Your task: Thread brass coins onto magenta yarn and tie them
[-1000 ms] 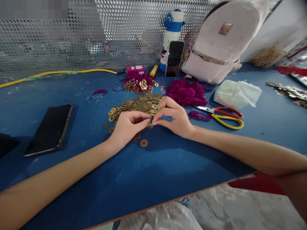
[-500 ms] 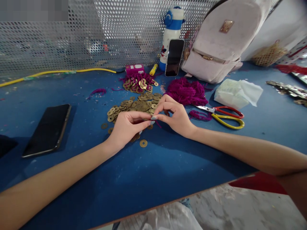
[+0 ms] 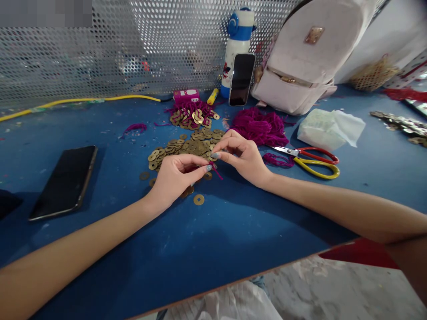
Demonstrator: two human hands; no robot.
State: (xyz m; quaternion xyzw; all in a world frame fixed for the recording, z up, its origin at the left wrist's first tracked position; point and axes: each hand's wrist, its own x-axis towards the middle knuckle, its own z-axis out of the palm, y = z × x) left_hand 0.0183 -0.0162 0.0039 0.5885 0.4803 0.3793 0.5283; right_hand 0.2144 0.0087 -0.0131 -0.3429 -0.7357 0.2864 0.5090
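Observation:
A short purple string (image 3: pixel 216 171) sticks out from the pinched thumb and fingers of my left hand (image 3: pixel 175 175), its loose end hanging toward the right. My right hand (image 3: pixel 246 161) is closed just above it, thumb and forefinger pressed together; what lies between those tips is too small to make out. Under and behind both hands spreads a heap of brass coins (image 3: pixel 196 146) with square holes. One single coin (image 3: pixel 199 199) lies in front of my left hand. Farther back is a bunch of coins tied with purple string (image 3: pixel 196 116).
Purple yarn (image 3: pixel 258 126) and scissors (image 3: pixel 300 155) with red and yellow handles lie to the right, near a white tissue pack (image 3: pixel 328 129). A phone (image 3: pixel 65 182) lies at left; another phone (image 3: pixel 241 80) leans on a bottle (image 3: pixel 235 46) beside a backpack (image 3: pixel 310 58).
My right fingertips have parted slightly from the left ones and moved up. More of the purple string now shows below them. The left hand has hardly moved.

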